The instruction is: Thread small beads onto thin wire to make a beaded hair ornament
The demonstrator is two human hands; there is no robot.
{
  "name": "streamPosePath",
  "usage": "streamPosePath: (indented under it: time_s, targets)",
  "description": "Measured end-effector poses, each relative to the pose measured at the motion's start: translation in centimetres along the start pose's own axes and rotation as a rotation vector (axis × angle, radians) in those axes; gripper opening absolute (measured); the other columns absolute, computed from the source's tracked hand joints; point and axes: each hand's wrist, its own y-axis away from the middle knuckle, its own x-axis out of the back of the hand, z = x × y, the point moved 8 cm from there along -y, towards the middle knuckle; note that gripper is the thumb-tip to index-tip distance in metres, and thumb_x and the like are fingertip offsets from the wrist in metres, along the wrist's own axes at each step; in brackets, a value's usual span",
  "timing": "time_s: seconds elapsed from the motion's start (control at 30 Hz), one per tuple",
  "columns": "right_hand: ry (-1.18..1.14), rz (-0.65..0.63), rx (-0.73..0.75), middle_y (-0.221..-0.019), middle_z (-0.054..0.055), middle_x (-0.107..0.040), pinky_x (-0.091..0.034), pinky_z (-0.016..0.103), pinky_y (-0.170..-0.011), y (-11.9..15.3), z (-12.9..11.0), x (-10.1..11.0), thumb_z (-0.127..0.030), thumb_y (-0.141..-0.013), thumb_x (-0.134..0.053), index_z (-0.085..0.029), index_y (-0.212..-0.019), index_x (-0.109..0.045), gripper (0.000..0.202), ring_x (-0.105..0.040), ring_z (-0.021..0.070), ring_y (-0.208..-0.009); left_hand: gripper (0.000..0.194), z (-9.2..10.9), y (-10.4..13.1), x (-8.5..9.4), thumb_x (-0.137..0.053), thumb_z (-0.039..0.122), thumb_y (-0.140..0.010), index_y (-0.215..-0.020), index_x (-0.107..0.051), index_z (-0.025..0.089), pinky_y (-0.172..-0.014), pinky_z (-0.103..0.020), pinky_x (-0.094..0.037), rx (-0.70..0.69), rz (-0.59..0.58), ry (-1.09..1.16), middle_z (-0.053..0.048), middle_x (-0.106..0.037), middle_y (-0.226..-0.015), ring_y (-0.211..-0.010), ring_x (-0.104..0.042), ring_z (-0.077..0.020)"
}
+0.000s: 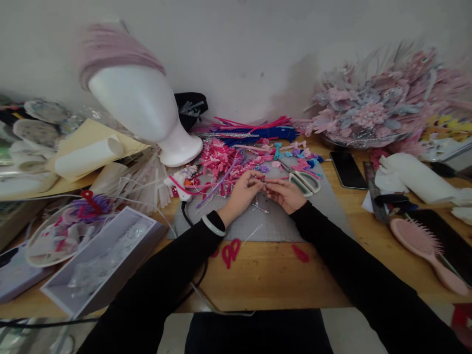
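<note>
My left hand (243,194) and my right hand (283,193) meet over a grey mat (280,228), fingertips pinched together. Between them is a tiny item, too small to make out, with a thin silvery strand (261,209) hanging below. Pink and red fuzzy pieces (217,158) lie heaped behind my left hand. White-handled scissors (308,183) rest just beyond my right hand. Red fuzzy loops (230,252) and a red petal-like piece (300,253) lie near the mat's front edge.
A white mannequin head (136,103) stands back left. A lilac box (106,265) of clear packets is at left. Rightward are a phone (348,169), a pink hairbrush (416,238) and a floral arrangement (368,113). A black cable (185,214) runs beside the left sleeve.
</note>
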Motion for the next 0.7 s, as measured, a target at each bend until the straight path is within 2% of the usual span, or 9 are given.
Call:
streamPosePath:
  time_s: [0.1,0.2,0.3,0.5,0.7]
  targets:
    - [0.028,-0.029,0.048,-0.057,-0.002,-0.062,-0.045,0.016,-0.047,0.0,0.0,-0.3,-0.015,-0.053,-0.07,-0.014,-0.067,-0.064,0.015,-0.053,0.0048,-0.047,0.024,-0.6,0.0,-0.2,-0.054,0.019,-0.067,-0.089,-0.046,0.017,-0.043,-0.017,-0.029,0.083,-0.034,0.062,0.005,-0.053,-0.059,-0.045,-0.046,-0.0049]
    - [0.053,-0.02,0.061,-0.055,-0.002,-0.061,-0.045,0.015,-0.045,-0.2,0.2,-0.1,-0.021,-0.053,-0.071,-0.014,-0.062,-0.063,0.014,-0.051,0.0042,-0.046,0.023,-0.8,0.1,-0.4,-0.052,0.018,-0.067,-0.089,-0.046,0.016,-0.042,-0.016,-0.027,0.112,-0.052,0.059,0.004,-0.053,-0.059,-0.044,-0.044,-0.0047]
    - [0.059,-0.004,0.041,-0.054,-0.002,-0.06,-0.045,0.015,-0.043,-0.2,0.3,0.0,-0.022,-0.056,-0.07,-0.013,-0.059,-0.061,0.013,-0.051,0.0038,-0.045,0.016,-0.2,0.0,-0.2,-0.051,0.015,-0.067,-0.083,-0.048,0.015,-0.048,-0.017,-0.033,0.048,-0.027,-0.057,0.004,-0.052,-0.06,-0.052,-0.048,-0.006]
    - [0.015,0.043,-0.026,-0.049,-0.003,-0.056,-0.042,0.013,-0.038,-0.2,0.7,0.3,-0.018,-0.062,-0.066,-0.014,-0.056,-0.059,0.01,-0.049,0.0036,-0.041,0.005,2.0,0.5,-0.7,-0.048,0.014,-0.07,-0.073,-0.052,0.016,-0.054,-0.02,-0.035,-0.181,-0.013,-0.506,0.004,-0.05,-0.06,-0.054,-0.044,-0.007]
    - [0.018,0.025,-0.054,-0.048,-0.003,-0.056,-0.041,0.012,-0.037,-0.1,0.7,0.1,-0.016,-0.063,-0.064,-0.014,-0.054,-0.059,0.011,-0.047,0.0032,-0.039,0.005,2.3,0.6,-0.7,-0.048,0.016,-0.07,-0.07,-0.053,0.016,-0.056,-0.02,-0.036,-0.216,0.014,-0.624,0.004,-0.05,-0.058,-0.054,-0.044,-0.0077]
